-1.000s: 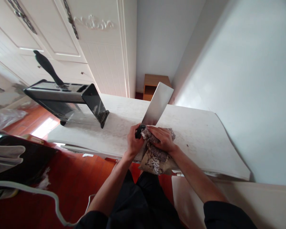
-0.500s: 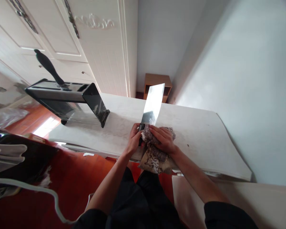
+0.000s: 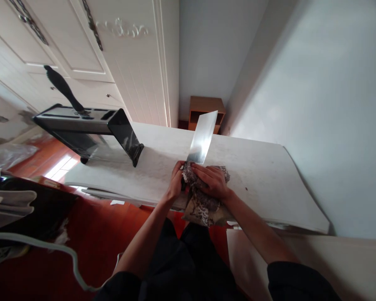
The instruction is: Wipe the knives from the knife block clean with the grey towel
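A cleaver (image 3: 202, 137) with a broad shiny blade points away from me over the white tabletop (image 3: 253, 171). My left hand (image 3: 176, 180) is closed around its dark handle. My right hand (image 3: 213, 180) grips a bunched brown and white cloth (image 3: 203, 205) and presses it against the handle end of the blade. The cloth's lower part hangs over the table's near edge. Part of the handle is hidden by the cloth and fingers.
On the left of the table stands a black knife block (image 3: 81, 119) with one black-handled tool (image 3: 62, 88) in it. A white cabinet (image 3: 138, 62) rises behind, a wall (image 3: 332, 104) on the right. A small wooden cabinet (image 3: 207, 103) stands beyond. A white hose (image 3: 50, 246) runs at lower left.
My right hand and the cloth have shifted slightly left and toward the handle, covering more of it. The left hand still holds the cleaver in nearly the same place.
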A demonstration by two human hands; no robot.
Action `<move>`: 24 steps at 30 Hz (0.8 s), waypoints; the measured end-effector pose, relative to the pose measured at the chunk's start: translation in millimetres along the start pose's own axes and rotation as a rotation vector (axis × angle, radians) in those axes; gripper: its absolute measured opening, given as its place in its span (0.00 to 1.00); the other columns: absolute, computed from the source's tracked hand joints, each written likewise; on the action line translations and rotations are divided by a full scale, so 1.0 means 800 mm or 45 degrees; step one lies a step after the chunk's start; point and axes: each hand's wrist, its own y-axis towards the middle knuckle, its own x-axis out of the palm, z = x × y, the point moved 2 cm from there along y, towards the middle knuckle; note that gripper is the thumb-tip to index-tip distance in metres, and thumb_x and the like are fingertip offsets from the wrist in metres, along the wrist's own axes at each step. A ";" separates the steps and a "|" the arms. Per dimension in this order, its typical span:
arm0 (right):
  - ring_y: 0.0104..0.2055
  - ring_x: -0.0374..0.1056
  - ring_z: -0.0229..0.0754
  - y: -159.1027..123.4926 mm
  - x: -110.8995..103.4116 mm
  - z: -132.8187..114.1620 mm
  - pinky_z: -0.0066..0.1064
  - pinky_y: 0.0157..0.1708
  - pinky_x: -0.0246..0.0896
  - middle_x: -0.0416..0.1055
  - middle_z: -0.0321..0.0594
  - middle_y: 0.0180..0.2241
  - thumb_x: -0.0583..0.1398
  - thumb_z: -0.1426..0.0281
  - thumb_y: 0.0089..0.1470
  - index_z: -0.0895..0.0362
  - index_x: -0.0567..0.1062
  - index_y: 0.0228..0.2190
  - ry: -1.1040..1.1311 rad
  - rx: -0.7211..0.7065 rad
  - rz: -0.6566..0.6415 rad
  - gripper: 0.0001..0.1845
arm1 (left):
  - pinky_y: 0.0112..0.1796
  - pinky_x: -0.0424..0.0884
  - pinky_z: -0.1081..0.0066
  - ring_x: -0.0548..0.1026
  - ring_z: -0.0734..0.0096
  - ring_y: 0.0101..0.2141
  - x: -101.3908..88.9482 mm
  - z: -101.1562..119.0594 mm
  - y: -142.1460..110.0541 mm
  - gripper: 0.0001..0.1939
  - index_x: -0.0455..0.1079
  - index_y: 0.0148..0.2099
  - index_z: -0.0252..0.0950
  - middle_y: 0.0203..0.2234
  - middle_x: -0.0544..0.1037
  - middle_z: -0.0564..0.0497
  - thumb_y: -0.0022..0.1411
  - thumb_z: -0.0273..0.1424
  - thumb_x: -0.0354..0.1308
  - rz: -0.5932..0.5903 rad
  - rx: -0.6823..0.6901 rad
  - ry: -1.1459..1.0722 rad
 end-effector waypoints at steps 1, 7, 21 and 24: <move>0.38 0.73 0.45 0.000 0.000 0.000 0.38 0.38 0.67 0.71 0.51 0.55 0.56 0.61 0.63 0.58 0.66 0.61 0.018 0.003 -0.007 0.28 | 0.11 0.51 0.77 0.57 0.77 0.09 0.000 0.000 0.000 0.13 0.63 0.43 0.38 0.14 0.63 0.61 0.58 0.38 0.51 0.007 0.001 -0.005; 0.40 0.75 0.44 0.001 -0.003 0.002 0.36 0.40 0.69 0.73 0.47 0.54 0.57 0.62 0.62 0.54 0.69 0.58 0.128 -0.020 -0.095 0.24 | 0.12 0.51 0.78 0.60 0.81 0.13 0.000 0.007 0.003 0.15 0.66 0.42 0.36 0.21 0.69 0.57 0.55 0.39 0.55 0.068 -0.031 -0.093; 0.53 0.72 0.47 -0.010 -0.007 0.014 0.39 0.50 0.71 0.74 0.48 0.53 0.62 0.72 0.54 0.55 0.69 0.56 0.252 0.224 0.187 0.27 | 0.09 0.43 0.81 0.52 0.86 0.09 -0.006 0.004 0.012 0.24 0.59 0.32 0.36 0.16 0.63 0.60 0.55 0.50 0.62 -0.245 -0.512 -0.377; 0.53 0.72 0.49 -0.013 -0.006 0.018 0.41 0.51 0.72 0.73 0.47 0.53 0.61 0.73 0.53 0.55 0.70 0.56 0.246 0.319 0.224 0.28 | 0.09 0.43 0.83 0.52 0.89 0.10 -0.005 0.009 0.010 0.19 0.59 0.37 0.37 0.23 0.66 0.61 0.55 0.40 0.66 -0.261 -0.409 -0.373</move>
